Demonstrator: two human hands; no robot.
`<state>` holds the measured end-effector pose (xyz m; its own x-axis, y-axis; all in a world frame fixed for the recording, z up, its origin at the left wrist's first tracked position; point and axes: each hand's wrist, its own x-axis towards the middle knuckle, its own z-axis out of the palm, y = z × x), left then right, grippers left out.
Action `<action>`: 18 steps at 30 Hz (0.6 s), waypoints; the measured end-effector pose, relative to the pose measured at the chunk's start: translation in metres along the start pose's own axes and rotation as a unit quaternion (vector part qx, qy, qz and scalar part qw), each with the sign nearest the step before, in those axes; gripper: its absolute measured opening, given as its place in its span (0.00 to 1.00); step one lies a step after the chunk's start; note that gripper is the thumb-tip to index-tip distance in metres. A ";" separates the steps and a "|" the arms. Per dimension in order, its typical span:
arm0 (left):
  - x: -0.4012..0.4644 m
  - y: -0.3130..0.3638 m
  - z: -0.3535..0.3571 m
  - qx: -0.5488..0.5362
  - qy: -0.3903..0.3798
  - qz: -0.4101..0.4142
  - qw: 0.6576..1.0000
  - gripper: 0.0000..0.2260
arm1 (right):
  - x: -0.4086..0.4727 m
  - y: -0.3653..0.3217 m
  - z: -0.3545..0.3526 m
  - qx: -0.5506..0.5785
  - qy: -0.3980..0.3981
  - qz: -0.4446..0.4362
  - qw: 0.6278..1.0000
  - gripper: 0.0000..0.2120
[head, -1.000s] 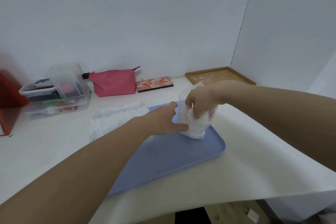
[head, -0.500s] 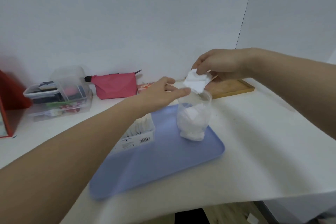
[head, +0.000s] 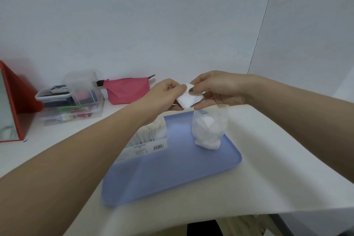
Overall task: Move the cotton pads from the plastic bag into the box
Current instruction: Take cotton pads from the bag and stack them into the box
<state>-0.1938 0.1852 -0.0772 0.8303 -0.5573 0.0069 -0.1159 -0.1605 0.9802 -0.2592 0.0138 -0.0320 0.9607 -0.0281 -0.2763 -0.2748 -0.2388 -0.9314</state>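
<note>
White cotton, a small stack of cotton pads [head: 189,98], sits pinched between your two hands above the blue tray [head: 172,174], seen from the head camera, the only view on offer. Your left hand [head: 164,96] curls round the stack's near left edge, thumb on top; your right hand [head: 216,90] clamps the far side, a dark-nailed thumb pressing down and the fingers [head: 206,105] cupped beneath. Neither hand is spread, and both grip the same stack.

Judging by this, you are mid-transfer: one batch is out of the plastic bag [head: 209,128] and is being squared up or passed across before it goes in the box [head: 151,138]. Your next move calls for carrying the stack left and down to the box, which stands on the tray's far left part, partly behind your left forearm, and sliding the pads in on edge beside those already there, keeping the pinch firm so that none peel off.

Soft, flat and bright white, the held pads look squarish with rounded corners, slightly fanned at the lower edge; how many there are cannot be told. The bag stands upright on the tray just below your right hand, clear and crinkled, with more pads bunched loosely in its lower half. The box is clear plastic with a barcode label on its near wall, and a row of pads stands packed inside it
</note>
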 end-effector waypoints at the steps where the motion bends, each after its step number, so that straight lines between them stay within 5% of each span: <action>1: -0.001 0.001 -0.001 -0.008 -0.004 -0.005 1.000 0.11 | 0.001 0.001 0.000 0.008 0.004 0.000 1.000 0.11; 18: -0.006 -0.003 -0.007 0.013 -0.007 0.046 0.999 0.09 | 0.001 0.010 0.015 -0.113 0.062 -0.104 0.986 0.17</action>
<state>-0.1943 0.1950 -0.0790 0.8082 -0.5815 0.0931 -0.2052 -0.1299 0.9701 -0.2615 0.0256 -0.0457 0.9966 -0.0709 -0.0414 -0.0696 -0.4625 -0.8839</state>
